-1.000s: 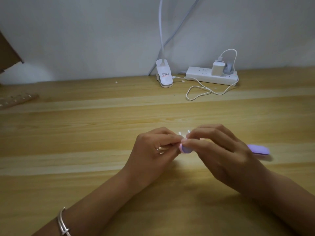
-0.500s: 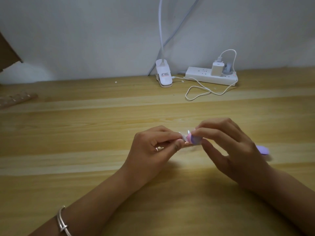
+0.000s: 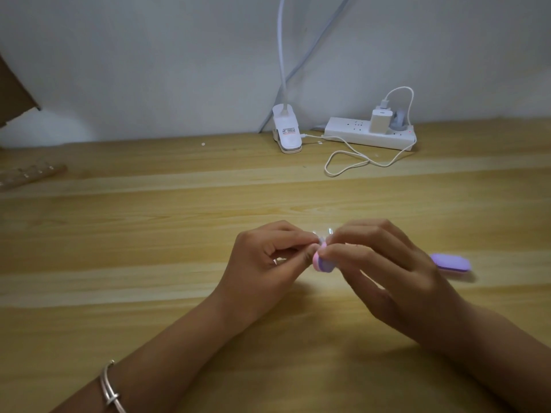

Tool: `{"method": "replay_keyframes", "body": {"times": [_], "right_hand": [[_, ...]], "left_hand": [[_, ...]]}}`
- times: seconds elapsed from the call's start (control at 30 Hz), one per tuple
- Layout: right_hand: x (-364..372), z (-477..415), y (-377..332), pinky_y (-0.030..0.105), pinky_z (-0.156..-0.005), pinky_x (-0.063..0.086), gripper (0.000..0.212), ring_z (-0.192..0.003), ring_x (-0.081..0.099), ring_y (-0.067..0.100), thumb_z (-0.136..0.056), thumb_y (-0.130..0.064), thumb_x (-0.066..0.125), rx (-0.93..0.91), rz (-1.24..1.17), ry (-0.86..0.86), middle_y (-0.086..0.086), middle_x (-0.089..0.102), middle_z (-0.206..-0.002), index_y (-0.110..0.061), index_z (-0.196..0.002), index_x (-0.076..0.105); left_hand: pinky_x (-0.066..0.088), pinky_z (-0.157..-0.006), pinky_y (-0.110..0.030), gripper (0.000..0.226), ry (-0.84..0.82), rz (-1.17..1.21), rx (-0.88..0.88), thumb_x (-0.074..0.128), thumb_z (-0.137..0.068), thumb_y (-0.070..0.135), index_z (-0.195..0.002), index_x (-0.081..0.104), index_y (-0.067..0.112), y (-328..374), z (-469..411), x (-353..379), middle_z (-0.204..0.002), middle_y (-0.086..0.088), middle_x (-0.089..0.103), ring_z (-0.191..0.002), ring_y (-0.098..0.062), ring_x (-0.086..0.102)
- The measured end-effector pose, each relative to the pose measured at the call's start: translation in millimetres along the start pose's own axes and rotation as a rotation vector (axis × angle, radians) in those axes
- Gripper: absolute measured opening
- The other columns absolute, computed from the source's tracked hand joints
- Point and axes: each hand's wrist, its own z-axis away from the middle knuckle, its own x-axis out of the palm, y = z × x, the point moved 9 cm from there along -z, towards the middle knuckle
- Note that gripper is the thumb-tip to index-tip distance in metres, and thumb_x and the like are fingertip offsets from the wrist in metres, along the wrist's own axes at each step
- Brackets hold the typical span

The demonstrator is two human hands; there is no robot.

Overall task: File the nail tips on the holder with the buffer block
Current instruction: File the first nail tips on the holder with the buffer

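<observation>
two hands meet at the middle of the surface (image 3: 143,234). left hand (image 3: 268,259) grip pinches the clear nail tip holder (image 3: 321,233); right hand (image 3: 390,272) grip clamps the buffer block (image 3: 323,264), its end against the tips. filing appears to be the step in hand; the next stroke calls for light, steady pressure.

Head view | we note left hand (image 3: 268,257) pinching clear nail-tip holder (image 3: 325,232) | right hand (image 3: 387,269) gripping purple buffer block (image 3: 322,263), end at the tips | power strip (image 3: 369,135) at 1 o'clock on wooden table (image 3: 149,234)
</observation>
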Motion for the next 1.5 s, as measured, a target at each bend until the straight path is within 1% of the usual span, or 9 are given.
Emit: {"method": "replay_keyframes", "body": {"times": [0.23,0.47,0.6,0.7,0.93,1.03,1.17,1.37,1.5], "right_hand": [[-10,0,19,0.032,-0.091,0.049,0.019,-0.096,0.064,0.028,-0.088,0.007,0.066,0.091,0.021,0.042,0.014,0.067,-0.104,0.002,-0.105,0.073],[-6,-1,18,0.030,-0.093,0.048,0.017,-0.095,0.065,0.030,-0.088,0.008,0.064,0.070,0.033,0.005,0.014,0.068,-0.103,0.003,-0.103,0.073],[-6,-1,12,0.032,-0.091,0.049,0.018,-0.096,0.065,0.029,-0.089,0.007,0.065,0.075,-0.003,0.037,0.013,0.068,-0.104,0.002,-0.104,0.073],[2,-1,3,0.030,-0.094,0.048,0.019,-0.097,0.063,0.028,-0.088,0.011,0.066,0.007,0.009,-0.010,0.014,0.068,-0.104,0.003,-0.104,0.073],[-8,0,16,0.032,-0.091,0.049,0.019,-0.098,0.064,0.026,-0.090,0.005,0.066,0.101,0.013,0.042,0.011,0.067,-0.106,0.001,-0.106,0.073],[2,-1,2,0.030,-0.093,0.049,0.022,-0.100,0.064,0.027,-0.089,0.011,0.064,0.014,0.017,-0.017,0.012,0.069,-0.107,0.002,-0.108,0.074],[-8,-3,18,0.030,-0.091,0.050,0.021,-0.094,0.066,0.031,-0.089,0.008,0.064,0.090,0.082,-0.015,0.013,0.069,-0.104,0.003,-0.107,0.074],[3,0,-5,0.034,-0.088,0.052,0.025,-0.097,0.065,0.031,-0.089,0.012,0.062,0.006,0.069,-0.064,0.014,0.069,-0.107,0.003,-0.110,0.074],[-8,-1,15,0.035,-0.089,0.052,0.024,-0.095,0.066,0.032,-0.089,0.010,0.064,0.107,0.125,-0.019,0.013,0.070,-0.105,0.003,-0.109,0.074]], "left_hand": [[0.050,-0.065,-0.021,0.011,0.000,-0.017,-0.007,0.072,-0.084,0.010,-0.092,0.078,0.006,-2,0,0,-0.083,-0.003,0.072,-0.074,-0.012,0.067],[0.053,-0.064,-0.028,0.010,0.006,-0.018,-0.020,0.073,-0.084,0.009,-0.092,0.079,0.008,-5,0,-1,-0.083,-0.002,0.072,-0.075,-0.014,0.067],[0.049,-0.065,-0.019,0.012,-0.006,-0.029,-0.004,0.073,-0.084,0.009,-0.094,0.078,0.006,-3,0,1,-0.083,-0.002,0.072,-0.075,-0.012,0.068],[0.053,-0.066,-0.024,0.014,-0.009,-0.039,0.008,0.072,-0.084,0.010,-0.096,0.078,0.005,0,1,1,-0.085,-0.003,0.072,-0.077,-0.014,0.069],[0.050,-0.067,-0.019,0.011,-0.005,-0.051,0.004,0.073,-0.084,0.006,-0.094,0.078,0.005,0,1,1,-0.084,-0.003,0.071,-0.076,-0.012,0.068],[0.052,-0.066,-0.023,0.014,-0.012,-0.143,0.073,0.071,-0.084,0.007,-0.096,0.078,0.007,8,3,2,-0.085,-0.002,0.071,-0.077,-0.011,0.066],[0.047,-0.070,-0.020,0.009,0.037,-0.339,0.117,0.071,-0.085,0.008,-0.090,0.078,0.011,14,3,-1,-0.083,0.003,0.068,-0.074,-0.004,0.059],[0.049,-0.066,-0.022,0.013,0.013,-0.362,0.136,0.068,-0.085,0.013,-0.094,0.079,0.011,18,5,2,-0.084,0.001,0.069,-0.076,-0.011,0.062],[0.047,-0.070,-0.020,0.008,0.045,-0.340,0.104,0.072,-0.085,0.009,-0.089,0.078,0.013,15,3,-1,-0.082,0.004,0.068,-0.075,-0.004,0.060]]}}
